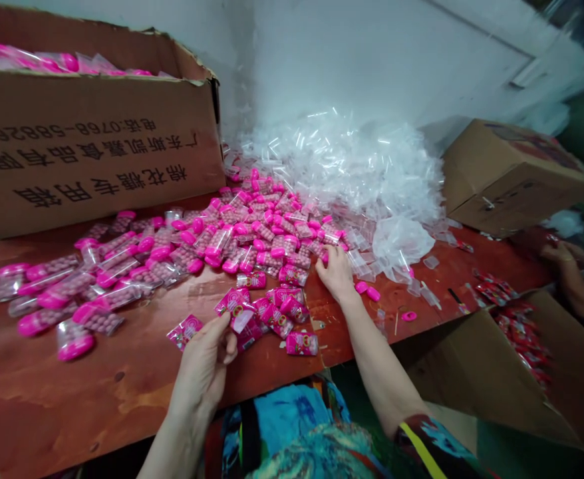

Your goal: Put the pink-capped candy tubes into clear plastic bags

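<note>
Our left hand (206, 367) pinches a small pale piece (243, 321) by the pink packs (276, 315) near us on the tabletop (157, 386), and we can't tell if our right hand (337, 274) grips anything at the farther bottle pile (252, 229), where a tug might roll bottles into the packs.

cardboard boxes (122, 150): 3 | clear-plastic heap (352, 159): 1 | pink-capped bottles (217, 241): dozens, overlapping | pink printed packs (302, 343): several

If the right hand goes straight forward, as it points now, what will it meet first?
Most probably the pink-capped containers, heaped just beyond the right hand; depth is unclear, so it may be touching one.
</note>
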A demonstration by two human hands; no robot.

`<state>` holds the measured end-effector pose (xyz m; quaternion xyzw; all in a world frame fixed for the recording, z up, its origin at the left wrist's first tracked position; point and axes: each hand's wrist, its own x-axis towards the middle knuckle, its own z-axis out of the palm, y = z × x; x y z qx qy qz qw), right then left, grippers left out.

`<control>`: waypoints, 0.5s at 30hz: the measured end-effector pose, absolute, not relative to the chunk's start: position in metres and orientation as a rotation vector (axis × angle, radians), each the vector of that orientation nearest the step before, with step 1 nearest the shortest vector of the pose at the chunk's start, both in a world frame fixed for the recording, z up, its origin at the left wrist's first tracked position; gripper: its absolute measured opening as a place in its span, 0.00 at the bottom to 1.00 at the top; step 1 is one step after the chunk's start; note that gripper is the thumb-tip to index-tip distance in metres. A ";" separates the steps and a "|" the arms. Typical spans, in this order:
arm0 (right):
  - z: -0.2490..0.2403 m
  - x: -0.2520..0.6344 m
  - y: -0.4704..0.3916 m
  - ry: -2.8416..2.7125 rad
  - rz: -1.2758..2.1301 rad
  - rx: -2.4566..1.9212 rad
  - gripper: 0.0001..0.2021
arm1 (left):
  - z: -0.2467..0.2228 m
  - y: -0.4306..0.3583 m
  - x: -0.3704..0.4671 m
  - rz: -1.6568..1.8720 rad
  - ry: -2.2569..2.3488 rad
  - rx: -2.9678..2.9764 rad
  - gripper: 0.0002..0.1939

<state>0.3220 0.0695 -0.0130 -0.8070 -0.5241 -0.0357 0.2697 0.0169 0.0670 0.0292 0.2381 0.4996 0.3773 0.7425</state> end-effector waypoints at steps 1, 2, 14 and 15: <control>-0.006 0.317 0.065 -1.431 -0.079 -2.135 0.17 | 0.030 0.068 0.016 0.835 1.093 0.521 0.17; 0.002 0.311 0.060 -1.455 -0.048 -2.082 0.16 | 0.031 0.069 0.016 0.840 1.090 0.523 0.17; 0.025 0.202 0.034 -0.878 1.282 -1.247 0.13 | 0.033 0.066 0.009 0.909 0.998 0.454 0.17; 0.023 0.195 0.034 -0.816 1.360 -1.190 0.13 | 0.031 0.066 0.005 0.928 1.006 0.440 0.17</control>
